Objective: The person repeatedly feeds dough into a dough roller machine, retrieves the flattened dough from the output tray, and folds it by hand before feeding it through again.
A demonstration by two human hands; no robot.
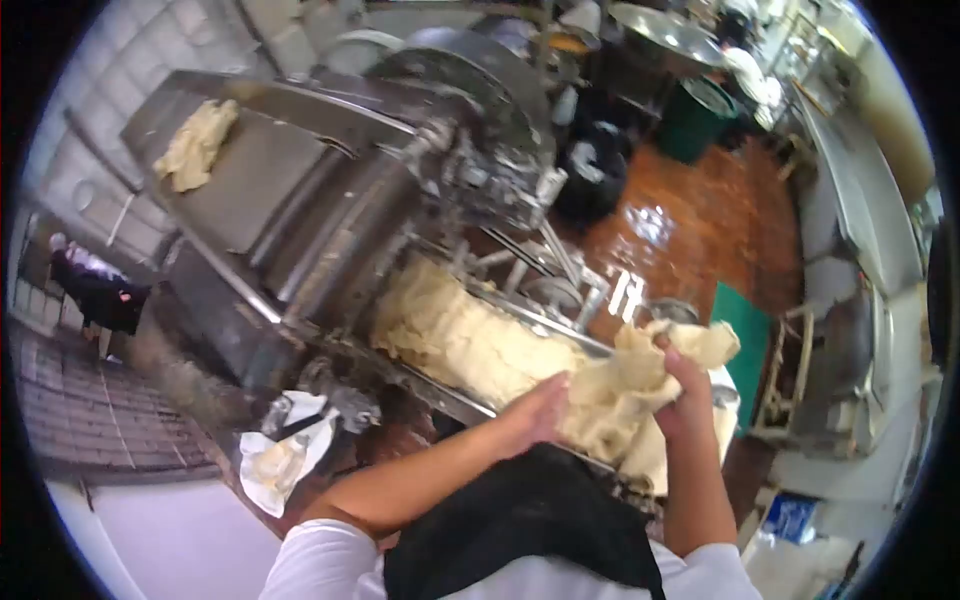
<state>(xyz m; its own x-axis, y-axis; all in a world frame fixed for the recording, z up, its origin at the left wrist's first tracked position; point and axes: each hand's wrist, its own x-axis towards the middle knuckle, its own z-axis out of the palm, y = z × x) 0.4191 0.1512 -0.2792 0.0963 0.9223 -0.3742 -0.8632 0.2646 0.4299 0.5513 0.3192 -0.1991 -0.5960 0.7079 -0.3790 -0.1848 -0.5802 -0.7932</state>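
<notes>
My right hand (pixel 687 392) is closed on a thick, folded piece of pale dough (pixel 610 405), with the thumb on top and a flap hanging past the fingers. My left hand (pixel 537 412) rests against the near left side of that dough, its fingers stretched out and slightly blurred. Beneath and to the left, a long slab of dough (pixel 480 340) lies in a metal trough (pixel 445 392) that runs out from under a roller machine (pixel 330 215). Where the slab meets the held piece is hard to make out.
Another lump of dough (pixel 197 145) sits on the machine's upper tray (pixel 262 160). Dough-smeared white paper (pixel 285 462) is at the lower left. A green bin (pixel 690 120) stands on the wet red floor (pixel 690 215). Metal counters (pixel 860 190) line the right side. A person (pixel 95 285) is at the far left.
</notes>
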